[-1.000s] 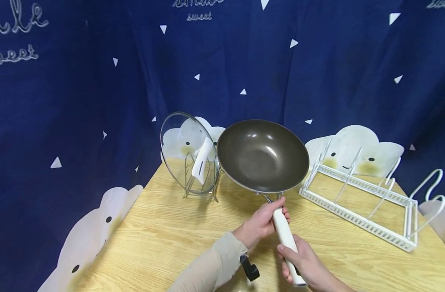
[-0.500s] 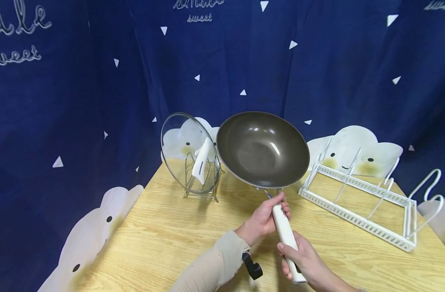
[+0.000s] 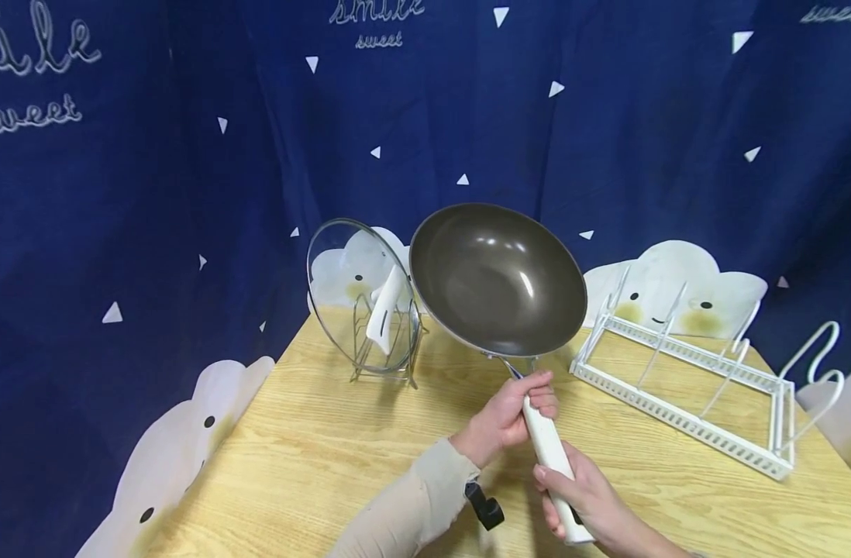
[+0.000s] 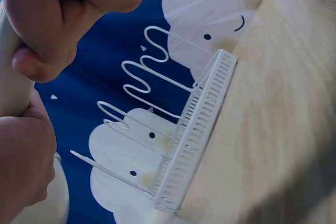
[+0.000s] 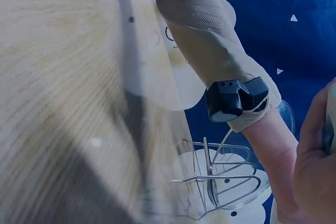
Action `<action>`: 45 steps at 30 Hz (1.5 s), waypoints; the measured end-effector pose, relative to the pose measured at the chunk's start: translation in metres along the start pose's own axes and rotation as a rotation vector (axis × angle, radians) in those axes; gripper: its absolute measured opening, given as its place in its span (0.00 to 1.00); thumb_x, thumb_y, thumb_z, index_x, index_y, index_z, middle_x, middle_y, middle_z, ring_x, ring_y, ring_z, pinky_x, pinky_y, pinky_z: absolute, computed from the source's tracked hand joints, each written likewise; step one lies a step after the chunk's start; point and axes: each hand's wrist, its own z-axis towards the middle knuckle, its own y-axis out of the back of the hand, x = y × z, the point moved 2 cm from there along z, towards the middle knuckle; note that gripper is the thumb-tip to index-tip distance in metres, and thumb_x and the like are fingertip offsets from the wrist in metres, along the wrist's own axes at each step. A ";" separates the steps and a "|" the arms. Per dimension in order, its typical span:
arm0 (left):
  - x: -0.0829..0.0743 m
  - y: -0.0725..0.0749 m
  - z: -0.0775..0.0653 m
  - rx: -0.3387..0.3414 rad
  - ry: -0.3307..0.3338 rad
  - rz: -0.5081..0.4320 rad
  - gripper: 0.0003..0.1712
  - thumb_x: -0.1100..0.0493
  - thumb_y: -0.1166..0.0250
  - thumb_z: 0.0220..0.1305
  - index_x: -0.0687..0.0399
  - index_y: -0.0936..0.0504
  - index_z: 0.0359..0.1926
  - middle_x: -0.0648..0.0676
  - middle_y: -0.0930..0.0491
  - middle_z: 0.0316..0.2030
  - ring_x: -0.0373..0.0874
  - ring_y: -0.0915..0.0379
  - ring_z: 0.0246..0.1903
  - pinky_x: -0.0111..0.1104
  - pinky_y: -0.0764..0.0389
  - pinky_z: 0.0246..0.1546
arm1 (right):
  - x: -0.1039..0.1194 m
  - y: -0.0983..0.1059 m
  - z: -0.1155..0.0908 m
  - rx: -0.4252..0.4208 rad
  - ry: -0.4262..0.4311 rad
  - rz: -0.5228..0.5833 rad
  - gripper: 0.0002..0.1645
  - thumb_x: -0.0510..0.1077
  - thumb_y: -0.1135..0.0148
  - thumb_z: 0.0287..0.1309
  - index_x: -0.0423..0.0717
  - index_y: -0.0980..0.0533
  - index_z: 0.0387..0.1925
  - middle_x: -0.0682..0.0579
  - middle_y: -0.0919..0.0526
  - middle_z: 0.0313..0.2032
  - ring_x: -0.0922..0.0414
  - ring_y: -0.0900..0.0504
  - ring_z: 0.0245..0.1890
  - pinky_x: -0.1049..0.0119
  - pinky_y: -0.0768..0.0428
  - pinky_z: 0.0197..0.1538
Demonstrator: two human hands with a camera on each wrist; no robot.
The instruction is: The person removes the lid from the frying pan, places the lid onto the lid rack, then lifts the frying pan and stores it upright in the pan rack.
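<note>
A wok (image 3: 498, 279) with a dark brown inside and a white handle (image 3: 549, 446) is held up over the wooden table, its open side tilted toward me. My left hand (image 3: 504, 411) grips the handle close to the pan, thumb laid across the top. Lower down, near the handle's end, my right hand (image 3: 582, 496) wraps round it with the thumb on top. In the left wrist view, the fingers of both hands curl round the handle, and the wok's pale outer side (image 4: 50, 198) shows below them.
Left of the wok, a glass lid (image 3: 342, 310) with a white handle stands in a small wire rack (image 3: 359, 360). A white rack (image 3: 683, 415) with upright wire dividers stands on the table (image 3: 314, 465) at the right. A dark blue curtain (image 3: 188, 194) hangs behind.
The wok has risen a little and shifted slightly left, its far rim higher than before. Both hands have kept their grip on the handle.
</note>
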 end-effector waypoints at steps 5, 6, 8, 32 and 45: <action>-0.003 -0.006 0.003 -0.106 -0.063 0.144 0.18 0.68 0.52 0.68 0.49 0.39 0.21 0.43 0.42 0.14 0.31 0.45 0.14 0.20 0.40 0.20 | 0.006 0.002 0.001 -0.020 -0.028 -0.071 0.01 0.33 0.60 0.70 0.37 0.40 0.41 0.57 0.25 0.18 0.65 0.24 0.16 0.73 0.25 0.18; -0.004 -0.007 0.004 -0.118 -0.074 0.163 0.19 0.69 0.51 0.67 0.49 0.39 0.20 0.43 0.42 0.14 0.31 0.46 0.14 0.21 0.40 0.20 | 0.008 0.002 0.001 -0.030 -0.043 -0.080 0.01 0.34 0.60 0.70 0.37 0.41 0.41 0.57 0.25 0.18 0.65 0.24 0.16 0.73 0.25 0.19; -0.004 -0.008 0.005 -0.133 -0.096 0.198 0.19 0.69 0.50 0.65 0.49 0.38 0.19 0.44 0.42 0.14 0.31 0.47 0.15 0.21 0.39 0.20 | 0.010 0.000 0.001 -0.057 -0.076 -0.096 0.03 0.34 0.58 0.70 0.37 0.41 0.41 0.57 0.25 0.18 0.65 0.24 0.16 0.73 0.25 0.19; -0.012 -0.038 0.008 -0.337 -0.226 0.752 0.18 0.70 0.41 0.58 0.51 0.35 0.17 0.51 0.33 0.12 0.39 0.36 0.12 0.28 0.27 0.16 | 0.002 0.005 0.013 -0.387 -0.304 -0.328 0.13 0.38 0.41 0.58 0.40 0.38 0.30 0.50 0.30 0.16 0.57 0.26 0.11 0.61 0.24 0.17; -0.011 -0.052 0.014 -0.324 -0.193 0.937 0.16 0.69 0.40 0.57 0.52 0.34 0.18 0.51 0.32 0.10 0.40 0.34 0.10 0.30 0.24 0.14 | 0.002 0.005 0.012 -0.413 -0.264 -0.306 0.11 0.34 0.43 0.55 0.40 0.39 0.29 0.51 0.30 0.15 0.57 0.25 0.11 0.62 0.25 0.16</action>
